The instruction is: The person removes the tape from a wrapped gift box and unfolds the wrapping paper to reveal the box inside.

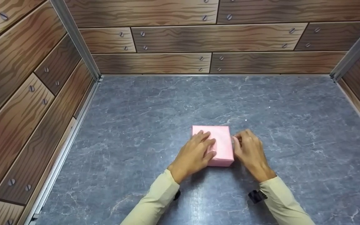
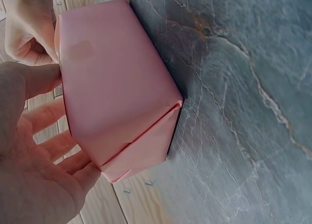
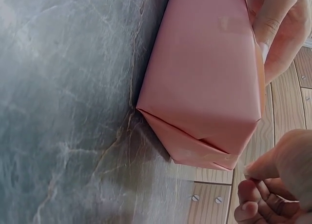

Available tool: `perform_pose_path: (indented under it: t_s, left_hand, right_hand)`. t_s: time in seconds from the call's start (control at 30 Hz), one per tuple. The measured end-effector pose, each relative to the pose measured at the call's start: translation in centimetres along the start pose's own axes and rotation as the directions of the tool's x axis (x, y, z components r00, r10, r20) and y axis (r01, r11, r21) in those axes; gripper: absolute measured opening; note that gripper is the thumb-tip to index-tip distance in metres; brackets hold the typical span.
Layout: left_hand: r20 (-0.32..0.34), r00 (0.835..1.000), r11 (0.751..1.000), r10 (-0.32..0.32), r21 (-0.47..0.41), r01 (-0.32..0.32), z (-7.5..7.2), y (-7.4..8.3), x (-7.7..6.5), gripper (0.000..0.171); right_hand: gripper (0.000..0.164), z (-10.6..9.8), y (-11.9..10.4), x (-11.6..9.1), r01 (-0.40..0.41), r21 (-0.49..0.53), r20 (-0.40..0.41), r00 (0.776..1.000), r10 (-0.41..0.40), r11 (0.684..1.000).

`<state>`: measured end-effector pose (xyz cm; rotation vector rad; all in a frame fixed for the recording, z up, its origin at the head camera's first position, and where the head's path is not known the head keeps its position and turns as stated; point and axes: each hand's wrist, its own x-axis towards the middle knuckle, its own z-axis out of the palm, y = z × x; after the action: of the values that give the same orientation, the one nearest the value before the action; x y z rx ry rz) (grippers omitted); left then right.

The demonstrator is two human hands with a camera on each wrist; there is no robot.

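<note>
Seeming nearly wrapped, 3 o'clock sealing perhaps left to do, the pink box (image 1: 223,148) is touched by the unclenched left hand (image 1: 195,152); whether anything is pinched by the curled right hand (image 1: 250,150) cannot be told.

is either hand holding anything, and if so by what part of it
The left hand rests on top of the pink box without gripping it; whether the right hand, beside the box, pinches anything cannot be told.

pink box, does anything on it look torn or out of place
No tear shows on the pink box, but in the right wrist view its end flap may be loose: its diagonal edge looks partly open.
</note>
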<state>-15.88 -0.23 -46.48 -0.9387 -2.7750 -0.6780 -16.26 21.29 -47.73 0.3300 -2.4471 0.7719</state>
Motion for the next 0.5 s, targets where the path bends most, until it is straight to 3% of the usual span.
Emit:
perform_pose_path:
  t_s: [0.5]
  left_hand:
    - [-0.007,1.000,1.000,0.000,0.004,0.000,0.07,0.03,0.03,0.039]
  right_hand:
    - [0.005,-0.17,0.36,-0.17,-0.010,-0.011,-0.029,1.000,0.010,1.000]
